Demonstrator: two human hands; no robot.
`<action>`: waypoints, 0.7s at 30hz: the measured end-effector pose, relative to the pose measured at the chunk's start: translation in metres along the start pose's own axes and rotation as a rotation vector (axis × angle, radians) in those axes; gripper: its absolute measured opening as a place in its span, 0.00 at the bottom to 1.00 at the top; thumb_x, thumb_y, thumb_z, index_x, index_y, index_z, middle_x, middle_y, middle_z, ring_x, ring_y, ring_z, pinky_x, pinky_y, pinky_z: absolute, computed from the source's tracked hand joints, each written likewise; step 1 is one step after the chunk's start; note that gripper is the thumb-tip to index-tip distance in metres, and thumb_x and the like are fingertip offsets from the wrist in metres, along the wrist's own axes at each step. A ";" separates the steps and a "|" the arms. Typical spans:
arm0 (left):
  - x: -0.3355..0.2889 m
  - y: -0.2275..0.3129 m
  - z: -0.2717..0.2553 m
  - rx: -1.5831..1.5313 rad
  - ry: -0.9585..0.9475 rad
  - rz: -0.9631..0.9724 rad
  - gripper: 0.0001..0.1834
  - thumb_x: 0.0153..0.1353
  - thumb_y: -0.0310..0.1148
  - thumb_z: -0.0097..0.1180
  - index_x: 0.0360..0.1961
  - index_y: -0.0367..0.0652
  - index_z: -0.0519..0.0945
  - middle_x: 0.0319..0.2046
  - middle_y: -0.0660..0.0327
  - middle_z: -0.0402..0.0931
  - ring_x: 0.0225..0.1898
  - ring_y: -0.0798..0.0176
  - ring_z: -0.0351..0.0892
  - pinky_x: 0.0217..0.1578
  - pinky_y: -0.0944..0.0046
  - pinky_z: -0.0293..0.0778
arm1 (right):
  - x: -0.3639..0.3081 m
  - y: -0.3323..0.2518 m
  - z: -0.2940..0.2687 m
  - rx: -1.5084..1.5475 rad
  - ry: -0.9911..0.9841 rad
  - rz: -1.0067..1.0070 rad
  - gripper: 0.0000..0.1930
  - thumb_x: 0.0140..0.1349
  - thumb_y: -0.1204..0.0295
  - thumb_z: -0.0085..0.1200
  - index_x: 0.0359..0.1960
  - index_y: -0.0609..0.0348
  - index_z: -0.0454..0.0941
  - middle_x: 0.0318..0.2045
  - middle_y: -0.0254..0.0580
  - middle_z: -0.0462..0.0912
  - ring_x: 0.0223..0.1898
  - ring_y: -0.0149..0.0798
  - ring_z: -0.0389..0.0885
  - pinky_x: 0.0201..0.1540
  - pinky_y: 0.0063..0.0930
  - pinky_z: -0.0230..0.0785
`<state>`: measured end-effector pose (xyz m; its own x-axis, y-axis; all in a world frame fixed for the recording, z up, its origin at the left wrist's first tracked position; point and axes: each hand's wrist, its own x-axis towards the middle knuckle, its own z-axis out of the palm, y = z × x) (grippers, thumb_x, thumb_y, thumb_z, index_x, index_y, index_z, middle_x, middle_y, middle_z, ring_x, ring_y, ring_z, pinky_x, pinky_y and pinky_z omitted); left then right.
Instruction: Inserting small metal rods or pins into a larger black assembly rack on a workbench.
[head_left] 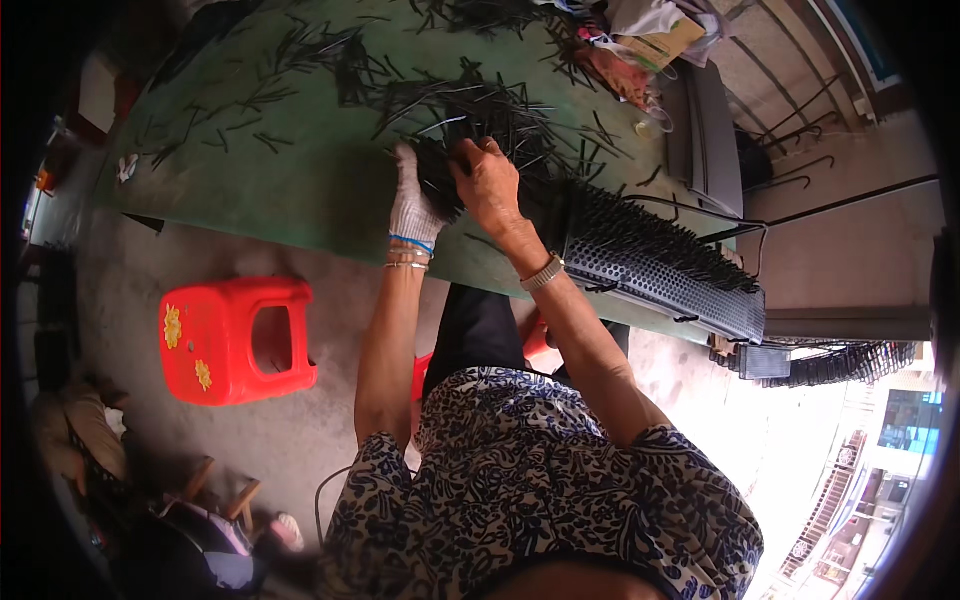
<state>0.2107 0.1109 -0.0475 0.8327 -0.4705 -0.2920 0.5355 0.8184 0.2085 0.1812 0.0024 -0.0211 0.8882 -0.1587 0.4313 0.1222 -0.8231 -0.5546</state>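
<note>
A white knit glove covers my left hand (412, 205), which is closed round a bunch of thin black sticks (436, 178) at the near edge of the green table (270, 190). My right hand (489, 188), bare and with a metal watch at the wrist, is at the bunch's right side. Its fingers are curled in a pinch, and what lies between them is hidden. Just beyond both hands spreads a heaped pile of loose black sticks (500, 105). To the right of my right forearm sits a long perforated rack (650, 270), with many black sticks standing in its holes.
More sticks (265, 140) lie scattered over the table's left part. Bags and a cardboard piece (660, 45) are at the far right, near grey panels (708, 140). A red plastic stool (235, 340) stands on the floor at left. A metal rod (850, 205) reaches in from the right.
</note>
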 end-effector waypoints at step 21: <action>0.011 0.014 -0.023 0.022 0.067 0.025 0.06 0.62 0.29 0.57 0.28 0.42 0.76 0.25 0.61 0.76 0.31 0.59 0.80 0.39 0.49 0.81 | -0.112 0.031 -0.020 -0.273 -0.159 0.140 0.07 0.56 0.75 0.53 0.34 0.62 0.70 0.40 0.56 0.74 0.32 0.55 0.79 0.33 0.46 0.74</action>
<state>0.2240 0.1242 -0.0691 0.8347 -0.4263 -0.3486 0.5185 0.8216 0.2367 0.0769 -0.0162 -0.0716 0.9484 -0.2114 0.2365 -0.1099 -0.9183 -0.3804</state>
